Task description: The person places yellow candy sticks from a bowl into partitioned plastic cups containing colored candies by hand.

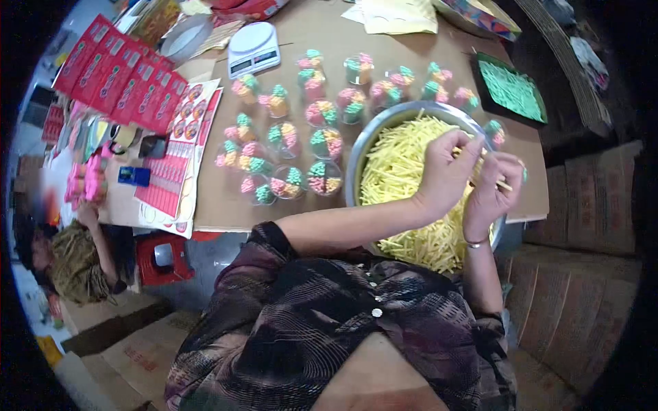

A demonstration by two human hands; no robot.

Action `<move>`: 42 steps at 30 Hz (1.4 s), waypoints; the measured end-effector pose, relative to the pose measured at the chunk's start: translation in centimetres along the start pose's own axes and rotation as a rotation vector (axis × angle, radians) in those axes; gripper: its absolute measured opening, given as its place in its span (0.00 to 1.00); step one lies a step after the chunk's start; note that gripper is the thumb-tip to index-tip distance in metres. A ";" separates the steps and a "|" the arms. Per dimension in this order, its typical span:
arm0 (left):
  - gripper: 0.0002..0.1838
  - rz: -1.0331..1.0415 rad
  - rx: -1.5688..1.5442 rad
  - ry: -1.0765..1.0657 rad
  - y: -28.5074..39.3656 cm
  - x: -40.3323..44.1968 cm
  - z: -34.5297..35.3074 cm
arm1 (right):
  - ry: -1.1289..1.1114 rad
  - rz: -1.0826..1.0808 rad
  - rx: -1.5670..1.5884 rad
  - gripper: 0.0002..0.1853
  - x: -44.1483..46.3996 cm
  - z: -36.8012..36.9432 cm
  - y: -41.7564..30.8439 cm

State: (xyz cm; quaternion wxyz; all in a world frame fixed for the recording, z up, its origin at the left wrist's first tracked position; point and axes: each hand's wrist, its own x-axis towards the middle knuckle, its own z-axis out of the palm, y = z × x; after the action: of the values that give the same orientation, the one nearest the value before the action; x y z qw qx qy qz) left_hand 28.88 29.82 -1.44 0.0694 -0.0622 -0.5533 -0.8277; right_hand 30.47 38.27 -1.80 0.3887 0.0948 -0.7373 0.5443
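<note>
A large metal bowl (363, 140) heaped with thin yellow sticks (401, 161) stands at the table's front edge. Both hands are above its right side, close together. My left hand (442, 168) is closed in a pinch, thumb against fingers; whatever it grips is too small to make out. A few yellow sticks (505, 185) poke out of my right hand (492, 190), whose fingers are curled around them. Left of the bowl stand several clear cups (324, 179) filled with pink, green and orange pieces. Another filled cup (495, 131) sits just beyond the bowl's right rim.
At the back right lies a black tray (543, 113) of green sticks. A white kitchen scale (253, 44) stands at the back left, near red printed cards (123, 79) and sticker sheets (168, 181). Another person (82, 264) works at far left. Cardboard boxes (576, 294) are stacked at right.
</note>
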 end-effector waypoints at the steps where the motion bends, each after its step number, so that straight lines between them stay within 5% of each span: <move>1: 0.12 -0.049 0.001 0.004 0.0 -0.1 0.2 | -0.013 0.021 -0.010 0.06 -0.3 -0.1 0.2; 3: 0.13 0.103 0.046 0.039 0.1 -1.3 0.6 | -0.012 0.163 0.147 0.10 -0.7 -0.1 0.7; 6: 0.12 0.066 0.083 -0.028 0.4 -0.9 -0.5 | -0.062 0.091 0.058 0.11 0.0 0.4 0.2; 9: 0.13 0.014 0.083 0.002 0.3 0.3 -1.0 | -0.035 0.251 -0.061 0.13 0.1 1.3 -1.4; 16: 0.12 -0.058 0.018 0.025 -1.0 0.6 -1.6 | -0.267 -0.194 -0.282 0.10 -0.9 1.2 -0.4; 21: 0.09 0.018 0.044 -0.051 0.9 -1.5 -0.7 | -0.164 0.060 -0.096 0.09 -0.1 -0.3 0.3; 27: 0.09 0.035 0.020 -0.144 0.9 -1.0 -2.2 | -0.210 -0.045 -0.123 0.09 0.7 1.4 -0.8; 29: 0.15 0.007 0.134 -0.328 3.0 -0.8 -5.2 | -0.293 0.133 -0.098 0.09 1.7 1.0 -0.4; 31: 0.21 0.451 0.586 -0.149 5.0 -0.3 -9.9 | -0.354 0.317 -0.088 0.10 2.5 0.6 0.3; 32: 0.31 0.480 0.681 -0.088 7.1 0.3 -13.8 | -0.328 0.417 -0.085 0.08 2.7 0.3 1.0; 33: 0.36 0.284 0.701 0.227 7.6 -1.0 -18.5 | -0.308 0.481 -0.079 0.06 2.9 0.2 1.4; 34: 0.39 -0.029 0.362 0.502 11.6 -2.0 -18.4 | -0.239 0.653 0.121 0.06 3.2 0.8 0.3; 36: 0.43 0.245 0.991 0.593 10.5 -3.1 -30.1 | -0.186 0.852 0.463 0.09 3.8 1.6 0.3; 37: 0.45 0.129 1.090 0.632 9.1 -4.4 -35.6 | -0.169 0.974 0.520 0.10 3.9 1.8 0.5; 39: 0.49 -0.154 0.913 0.533 7.5 -6.6 -40.2 | -0.222 1.098 0.669 0.11 3.8 2.2 1.1; 42: 0.50 -0.136 0.856 0.420 5.7 -6.2 -38.4 | -0.232 1.185 0.805 0.10 3.7 3.1 1.1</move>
State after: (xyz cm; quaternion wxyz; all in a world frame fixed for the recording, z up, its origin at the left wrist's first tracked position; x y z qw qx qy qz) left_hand 35.04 -7.52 -11.93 0.1445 0.1767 -0.8213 -0.5228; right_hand 25.91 37.02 -0.43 -0.1170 -0.1278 -0.4438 0.8792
